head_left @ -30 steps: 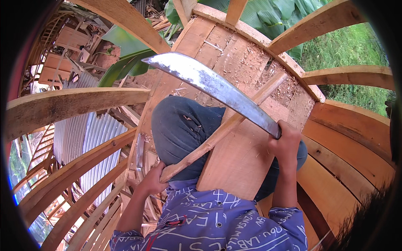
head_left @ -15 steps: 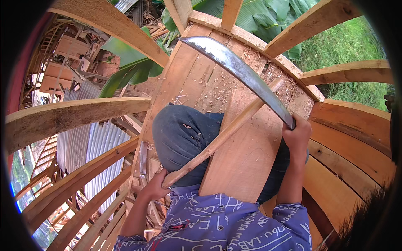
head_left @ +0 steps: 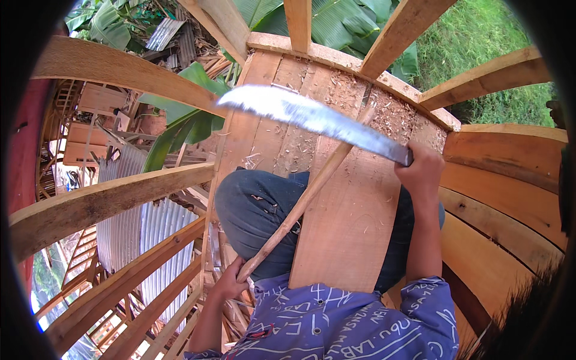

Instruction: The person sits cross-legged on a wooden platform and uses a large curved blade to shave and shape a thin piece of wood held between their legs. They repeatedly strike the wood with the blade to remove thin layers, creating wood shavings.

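Note:
A long curved machete (head_left: 312,117) is gripped by its dark near end in my right hand (head_left: 422,170), its blade pointing to the far left. The blade passes over the upper part of a pale wooden stick (head_left: 304,204); whether it touches the wood I cannot tell. My left hand (head_left: 231,281) is wrapped round the stick's lower end, beside my left knee. The stick slants up and right across a flat wooden board (head_left: 345,234) that lies over my lap. Its far tip shows just beyond the blade.
I sit on a plank floor (head_left: 264,129) strewn with wood shavings (head_left: 390,105). Curved timber ribs (head_left: 114,186) rise around it, with wide planks (head_left: 498,180) along the right side. Outside are corrugated metal sheets (head_left: 168,240), banana leaves (head_left: 330,21) and grass (head_left: 474,36).
The machete has swung: its tip is lower and further left, and its blade lies flatter and is blurred. The right hand's wrist has turned. My left hand still grips the stick.

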Demonstrator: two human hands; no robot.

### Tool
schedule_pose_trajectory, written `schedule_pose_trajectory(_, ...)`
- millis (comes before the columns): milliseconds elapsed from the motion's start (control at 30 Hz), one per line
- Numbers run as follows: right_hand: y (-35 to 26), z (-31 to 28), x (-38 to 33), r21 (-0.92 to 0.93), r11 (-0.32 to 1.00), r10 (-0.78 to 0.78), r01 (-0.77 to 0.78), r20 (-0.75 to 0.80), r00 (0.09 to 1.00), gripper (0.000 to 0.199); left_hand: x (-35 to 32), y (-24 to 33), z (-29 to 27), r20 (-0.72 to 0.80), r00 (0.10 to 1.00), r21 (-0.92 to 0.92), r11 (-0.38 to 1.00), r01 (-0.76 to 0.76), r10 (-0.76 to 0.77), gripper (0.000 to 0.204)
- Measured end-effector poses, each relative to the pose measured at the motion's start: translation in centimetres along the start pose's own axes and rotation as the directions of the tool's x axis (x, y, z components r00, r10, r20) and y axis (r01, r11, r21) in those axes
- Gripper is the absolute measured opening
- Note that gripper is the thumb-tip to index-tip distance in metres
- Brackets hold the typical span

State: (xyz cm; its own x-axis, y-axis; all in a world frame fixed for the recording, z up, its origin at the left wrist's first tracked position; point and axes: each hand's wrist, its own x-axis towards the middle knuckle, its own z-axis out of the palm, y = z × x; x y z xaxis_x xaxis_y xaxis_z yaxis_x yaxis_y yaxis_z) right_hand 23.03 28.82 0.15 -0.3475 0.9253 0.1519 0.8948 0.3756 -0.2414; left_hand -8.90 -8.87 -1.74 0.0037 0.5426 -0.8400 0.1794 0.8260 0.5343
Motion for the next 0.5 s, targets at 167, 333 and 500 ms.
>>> schedule_pose_trajectory(167, 4.2, 0.8, 0.8, 0.169, 0.9, 0.391, -0.401, 0.09, 0.916, 0.022, 0.4, 1.0, 0.4, -0.005, 1.0, 0.041, 0.999, -0.025, 0.025, 0.057)
schedule_pose_trajectory(333, 3.5, 1.9, -0.6, 0.285, 0.919, 0.276, -0.273, 0.028, 0.961, 0.015, 0.3, 0.0, 0.4, -0.007, 0.999, 0.027, 0.998, 0.053, -0.053, 0.049)
schedule_pose_trajectory(500, 2.3, 1.8, -0.7, 0.283, 0.953, -0.073, 0.11, -0.139, 0.988, 0.01, -0.2, -1.5, 1.0, -0.092, 0.994, 0.098, 0.993, 0.069, -0.06, 0.048)
